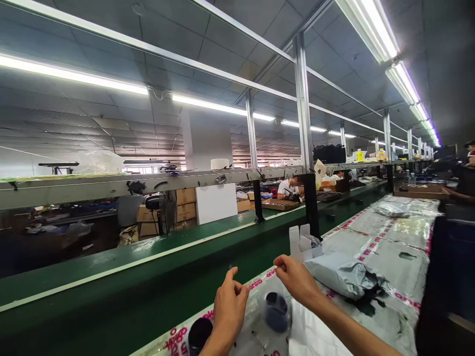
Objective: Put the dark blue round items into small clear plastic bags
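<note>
My left hand and my right hand are raised over the near edge of the bench, each with thumb and fingers pinched. Between them hangs a clear plastic bag with a dark blue round item inside; both hands seem to pinch its top edge. A black cylinder stands just left of my left wrist. A small open white carton sits beyond my right hand. Next to the carton lies a grey poly mailer.
Printed plastic sheeting covers the bench. A green conveyor runs along its far side, with metal posts and an overhead shelf. Cardboard boxes and a fan stand behind. A person works at far right.
</note>
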{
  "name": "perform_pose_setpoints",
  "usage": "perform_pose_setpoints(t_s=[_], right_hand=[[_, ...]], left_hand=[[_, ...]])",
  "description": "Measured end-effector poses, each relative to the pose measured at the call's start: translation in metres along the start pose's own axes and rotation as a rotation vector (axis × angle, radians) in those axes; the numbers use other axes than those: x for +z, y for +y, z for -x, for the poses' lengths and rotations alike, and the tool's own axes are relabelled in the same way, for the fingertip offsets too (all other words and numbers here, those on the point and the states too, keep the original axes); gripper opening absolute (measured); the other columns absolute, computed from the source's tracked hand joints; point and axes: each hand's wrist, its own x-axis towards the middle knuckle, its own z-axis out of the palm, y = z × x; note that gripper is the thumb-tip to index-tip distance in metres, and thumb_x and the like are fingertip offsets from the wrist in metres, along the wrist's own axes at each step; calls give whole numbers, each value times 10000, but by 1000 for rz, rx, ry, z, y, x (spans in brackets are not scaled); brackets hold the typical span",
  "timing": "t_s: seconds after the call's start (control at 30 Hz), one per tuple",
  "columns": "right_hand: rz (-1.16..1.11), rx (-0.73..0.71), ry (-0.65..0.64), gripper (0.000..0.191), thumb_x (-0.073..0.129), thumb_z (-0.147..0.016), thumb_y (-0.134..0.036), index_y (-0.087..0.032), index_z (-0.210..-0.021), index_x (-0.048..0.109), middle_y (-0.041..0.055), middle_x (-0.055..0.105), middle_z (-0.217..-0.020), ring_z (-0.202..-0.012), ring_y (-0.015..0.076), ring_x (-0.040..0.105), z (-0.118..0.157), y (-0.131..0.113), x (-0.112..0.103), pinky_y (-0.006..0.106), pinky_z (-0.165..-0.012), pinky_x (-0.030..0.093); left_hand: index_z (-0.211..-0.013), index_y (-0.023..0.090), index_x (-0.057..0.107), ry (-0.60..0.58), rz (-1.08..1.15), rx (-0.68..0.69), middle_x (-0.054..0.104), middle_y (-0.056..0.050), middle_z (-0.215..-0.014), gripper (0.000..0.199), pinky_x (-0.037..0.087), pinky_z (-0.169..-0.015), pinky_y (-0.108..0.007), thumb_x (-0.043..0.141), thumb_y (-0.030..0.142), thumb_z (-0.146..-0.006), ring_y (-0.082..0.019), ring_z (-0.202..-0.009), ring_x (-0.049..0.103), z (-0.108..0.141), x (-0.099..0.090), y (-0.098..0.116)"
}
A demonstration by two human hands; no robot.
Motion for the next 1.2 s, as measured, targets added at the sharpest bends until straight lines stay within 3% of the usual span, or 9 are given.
perform_pose_setpoints(t_s=[0.17,0.27,0.37,0.5,0.67,0.8,0.87,0.97,1.2], right_hand=[[36,-171,8,204,495,-992,-260,-217,-996,695,65,726,-1068,-958,239,671,23,-1,-6,367,-847,473],[49,-271,-59,157,633,-932,-365,-245,-942,733,87,631,-1333,-1238,290,554,36,1,-7,414,-1015,416],[66,-320,-155,178,814,-741,-222,-251,-911,772,98,561,-1456,-1378,337,430,41,5,-3,455,-1094,358],[57,-289,-186,156,743,-719,-51,-207,-727,749,124,646,-1338,-1305,319,515,35,2,1,418,-1056,397],[-11,-216,-102,74,750,-788,-188,-203,-762,682,109,644,-1308,-1245,289,570,35,-7,-21,383,-1033,425],[10,-259,-77,41,656,-895,-244,-238,-864,682,67,684,-1160,-1107,261,623,69,4,-35,356,-953,450],[116,-295,-218,78,659,-886,-216,-259,-895,724,45,707,-1028,-973,255,660,91,17,-29,346,-846,483],[409,-362,-362,146,691,-818,-137,-228,-908,760,77,716,-1072,-1007,315,652,116,39,-9,390,-808,501],[673,-624,-216,137,764,-719,-77,-208,-751,740,41,739,-938,-891,292,664,123,75,25,360,-678,453]], left_hand=[[-1390,119,501,24,-4,35,699,3,-819,550,459,-799,-328,489,361,-896,-229,-822,674,10,-16,-6],[-1359,154,528,16,-18,64,706,2,-842,522,456,-810,-336,472,391,-898,-230,-825,675,19,-30,-3],[-1308,182,568,-3,-27,84,707,0,-851,481,455,-822,-343,477,414,-897,-231,-834,675,28,-39,-1],[-1330,176,549,-18,-34,80,705,-12,-877,517,472,-809,-353,477,448,-897,-234,-828,669,35,-41,-5],[-1357,171,511,-36,-28,63,699,-20,-898,541,474,-838,-373,451,477,-914,-235,-840,657,43,-45,-8],[-1341,187,529,-38,-24,70,703,-19,-912,530,467,-864,-379,465,493,-913,-238,-871,659,50,-54,-7],[-1346,195,530,-46,-29,69,703,-15,-912,523,467,-862,-379,463,490,-920,-236,-867,661,53,-57,-5],[-1358,199,519,-77,-29,69,698,-19,-922,520,467,-863,-386,448,495,-937,-234,-863,654,57,-58,-2],[-1364,235,528,-109,-94,45,694,-36,-995,493,442,-865,-406,448,473,-940,-262,-945,634,66,-58,1]])
